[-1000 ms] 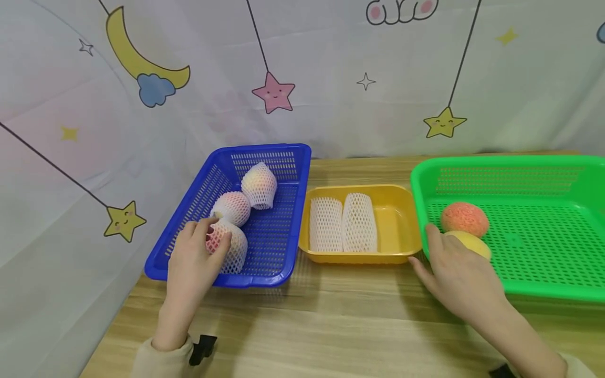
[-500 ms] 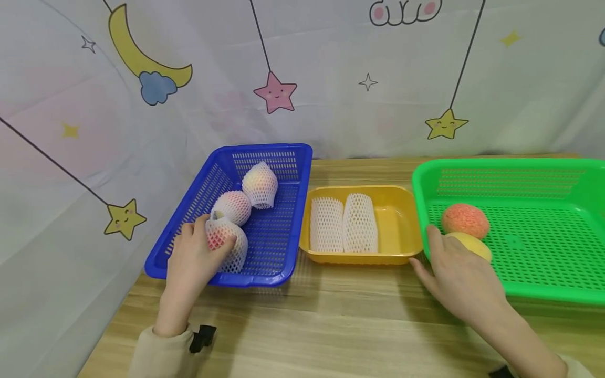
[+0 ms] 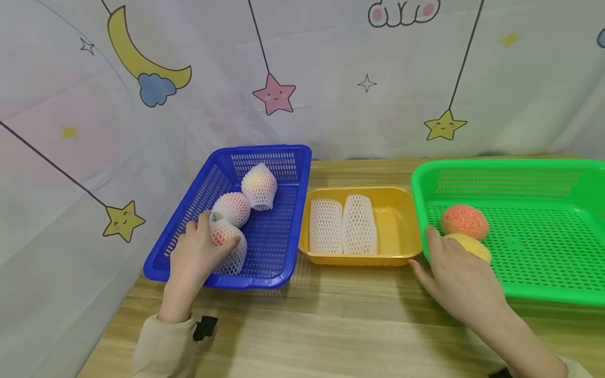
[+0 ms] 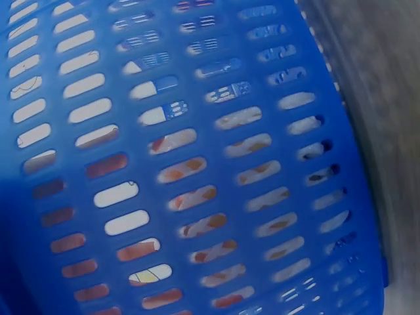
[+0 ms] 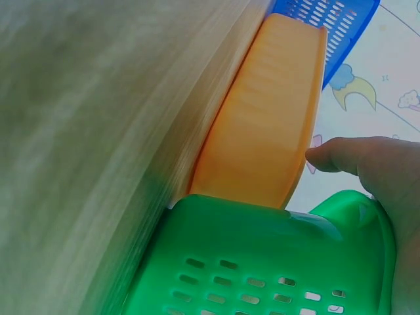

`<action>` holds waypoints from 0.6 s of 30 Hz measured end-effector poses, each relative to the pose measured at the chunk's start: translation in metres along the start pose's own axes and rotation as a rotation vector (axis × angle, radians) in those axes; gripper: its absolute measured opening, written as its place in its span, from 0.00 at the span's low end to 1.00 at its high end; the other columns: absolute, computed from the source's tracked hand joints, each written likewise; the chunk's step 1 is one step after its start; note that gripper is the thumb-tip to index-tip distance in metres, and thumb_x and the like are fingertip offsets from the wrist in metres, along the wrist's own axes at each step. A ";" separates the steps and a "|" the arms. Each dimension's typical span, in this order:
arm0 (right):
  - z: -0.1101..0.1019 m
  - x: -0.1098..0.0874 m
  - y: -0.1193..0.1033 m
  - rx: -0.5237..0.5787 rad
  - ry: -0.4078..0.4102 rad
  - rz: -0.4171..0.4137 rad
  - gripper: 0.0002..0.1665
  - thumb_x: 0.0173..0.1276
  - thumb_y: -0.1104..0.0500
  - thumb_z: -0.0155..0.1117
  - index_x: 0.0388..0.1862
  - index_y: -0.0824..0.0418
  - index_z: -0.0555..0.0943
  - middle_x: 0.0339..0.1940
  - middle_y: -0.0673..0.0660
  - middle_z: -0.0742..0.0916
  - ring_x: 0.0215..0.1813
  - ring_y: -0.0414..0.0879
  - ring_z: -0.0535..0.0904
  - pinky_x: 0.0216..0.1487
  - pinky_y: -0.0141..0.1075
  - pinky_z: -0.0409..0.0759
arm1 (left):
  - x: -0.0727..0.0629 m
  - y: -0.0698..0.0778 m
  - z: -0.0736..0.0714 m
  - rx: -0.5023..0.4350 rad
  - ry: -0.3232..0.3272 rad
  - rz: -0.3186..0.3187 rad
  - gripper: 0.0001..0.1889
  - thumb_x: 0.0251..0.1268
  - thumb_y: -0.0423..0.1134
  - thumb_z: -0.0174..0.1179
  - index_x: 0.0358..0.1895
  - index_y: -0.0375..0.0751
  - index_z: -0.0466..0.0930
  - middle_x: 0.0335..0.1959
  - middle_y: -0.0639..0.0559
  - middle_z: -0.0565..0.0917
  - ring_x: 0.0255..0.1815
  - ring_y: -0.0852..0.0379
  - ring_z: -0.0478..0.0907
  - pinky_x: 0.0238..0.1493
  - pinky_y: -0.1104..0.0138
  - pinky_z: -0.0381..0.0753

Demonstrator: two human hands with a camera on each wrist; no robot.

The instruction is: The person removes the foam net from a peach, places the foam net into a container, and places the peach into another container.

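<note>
At the near left corner of the blue basket (image 3: pixel 282 277), my left hand (image 3: pixel 195 259) grips a reddish fruit in a white foam net (image 3: pixel 232 257) between thumb and fingers. Two more net-wrapped fruits, a pinkish one (image 3: pixel 233 208) and a pale yellowish one (image 3: pixel 259 185), lie behind it. My right hand (image 3: pixel 465 275) rests over the near left corner of the green basket (image 3: pixel 557 295), beside a yellow fruit (image 3: pixel 472 248) that it partly covers. Its thumb (image 5: pixel 341 155) is straight, outside the basket; the other fingertips are mostly hidden. A rough coral-coloured fruit (image 3: pixel 465 221) sits just behind.
Between the baskets stands a yellow tray (image 3: pixel 397 228) with two white foam net sleeves, the left one (image 3: pixel 326 226) and the right one (image 3: pixel 360 224), lying side by side. All stand on a wooden table (image 3: pixel 331 320), with a patterned cloth (image 3: pixel 331 126) behind and to the left.
My left hand has moved slightly forward and its thumb has come over the net-wrapped fruit, closing round it. The right hand has stayed in place.
</note>
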State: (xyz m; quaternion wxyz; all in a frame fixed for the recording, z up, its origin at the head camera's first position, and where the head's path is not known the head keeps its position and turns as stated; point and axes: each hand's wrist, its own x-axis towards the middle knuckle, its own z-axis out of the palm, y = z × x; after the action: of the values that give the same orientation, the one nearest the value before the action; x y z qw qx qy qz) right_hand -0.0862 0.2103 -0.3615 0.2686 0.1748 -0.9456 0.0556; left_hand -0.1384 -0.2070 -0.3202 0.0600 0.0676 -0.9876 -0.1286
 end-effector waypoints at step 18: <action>0.001 0.000 0.000 -0.011 0.033 -0.020 0.35 0.71 0.38 0.39 0.49 0.71 0.66 0.16 0.51 0.67 0.18 0.41 0.58 0.12 0.25 0.48 | 0.003 -0.002 0.003 0.006 -0.113 -0.053 0.49 0.54 0.61 0.60 0.61 0.21 0.52 0.42 0.19 0.76 0.38 0.24 0.78 0.33 0.41 0.77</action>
State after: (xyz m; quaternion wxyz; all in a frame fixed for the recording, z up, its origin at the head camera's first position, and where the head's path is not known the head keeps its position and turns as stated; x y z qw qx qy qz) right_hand -0.0869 0.2102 -0.3624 0.2859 0.1819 -0.9395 0.0508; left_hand -0.1419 -0.2086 -0.3233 0.0005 0.0867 -0.9876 -0.1310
